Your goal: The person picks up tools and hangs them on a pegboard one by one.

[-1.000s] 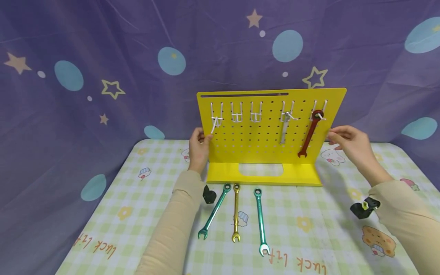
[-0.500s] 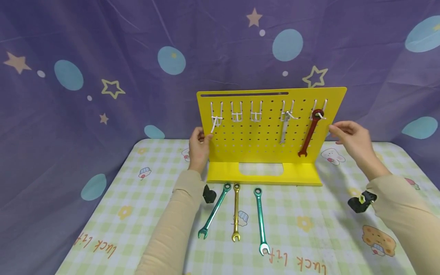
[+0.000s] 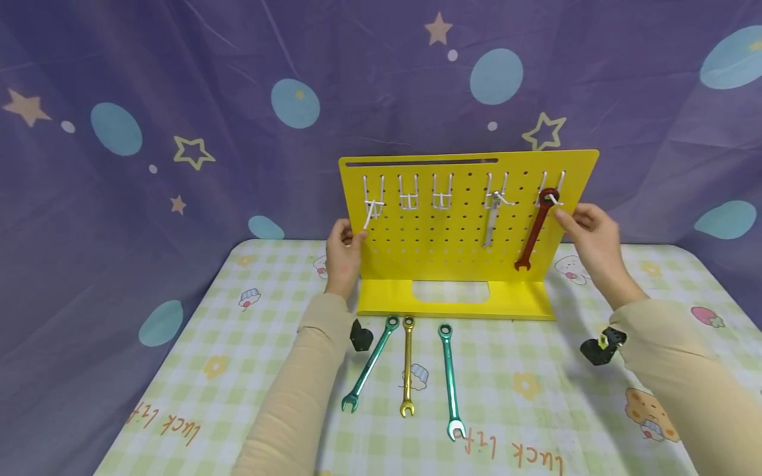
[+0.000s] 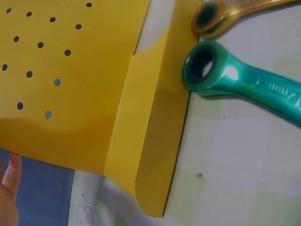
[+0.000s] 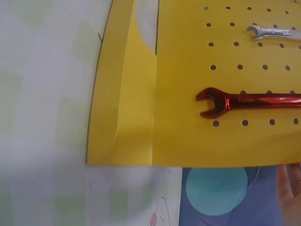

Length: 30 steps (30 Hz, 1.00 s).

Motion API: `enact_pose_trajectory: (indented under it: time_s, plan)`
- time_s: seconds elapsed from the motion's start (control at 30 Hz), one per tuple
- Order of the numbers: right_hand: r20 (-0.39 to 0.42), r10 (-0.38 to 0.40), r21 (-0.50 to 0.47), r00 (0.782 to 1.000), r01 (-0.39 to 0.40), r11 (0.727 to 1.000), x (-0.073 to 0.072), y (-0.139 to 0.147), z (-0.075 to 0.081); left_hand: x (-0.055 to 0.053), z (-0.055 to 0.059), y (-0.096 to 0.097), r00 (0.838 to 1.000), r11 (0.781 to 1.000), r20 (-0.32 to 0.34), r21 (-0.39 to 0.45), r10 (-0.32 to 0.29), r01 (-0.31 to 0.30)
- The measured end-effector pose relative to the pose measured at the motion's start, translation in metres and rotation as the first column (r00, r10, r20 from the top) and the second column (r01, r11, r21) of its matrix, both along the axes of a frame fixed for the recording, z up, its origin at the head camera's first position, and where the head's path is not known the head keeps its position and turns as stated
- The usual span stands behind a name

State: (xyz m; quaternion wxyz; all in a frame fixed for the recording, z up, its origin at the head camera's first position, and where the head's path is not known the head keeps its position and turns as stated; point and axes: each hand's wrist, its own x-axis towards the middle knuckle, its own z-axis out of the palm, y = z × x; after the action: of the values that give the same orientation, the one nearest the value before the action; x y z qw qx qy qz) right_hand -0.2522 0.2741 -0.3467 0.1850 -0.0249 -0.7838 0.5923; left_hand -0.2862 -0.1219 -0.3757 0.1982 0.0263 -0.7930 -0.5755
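A yellow pegboard stands on the table, with white wire hooks along its upper part. My left hand grips its left edge, thumb in front and fingers behind. At the right edge my right hand holds the board, its thumb over the front beside a red wrench. That wrench hangs from the far-right hook; a small silver wrench hangs one hook to its left. In the right wrist view, fingers show partly past the board's edge.
Before the board's base lie a green wrench, a gold wrench and another green wrench. The left green one nearly touches the base. A checked cloth covers the table; a purple curtain hangs behind.
My right hand has moved left and slightly up, from just beside the board's right edge to holding it, thumb across the front. The left hand and the wrenches stay put.
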Motion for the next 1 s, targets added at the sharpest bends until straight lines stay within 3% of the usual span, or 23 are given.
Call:
enact_pose_trajectory:
  time_s: [0.2, 0.7, 1.0]
  plan:
    - [-0.004, -0.045, -0.066, 0.999, 0.044, 0.997, -0.004, -0.005, -0.006, 0.001, -0.001, 0.000, 1.000, 1.000, 0.006, 0.003, -0.004, 0.004]
    - [-0.058, -0.092, -0.037, 0.994, 0.090, 0.995, -0.014, -0.014, -0.013, -0.002, -0.002, -0.001, 1.000, 1.000, 0.014, -0.021, 0.008, -0.008]
    - [-0.048, -0.091, 0.083, 0.995, 0.095, 0.992, -0.015, -0.013, -0.015, 0.000, -0.003, 0.000, 1.000, 0.999, -0.021, 0.035, -0.019, 0.020]
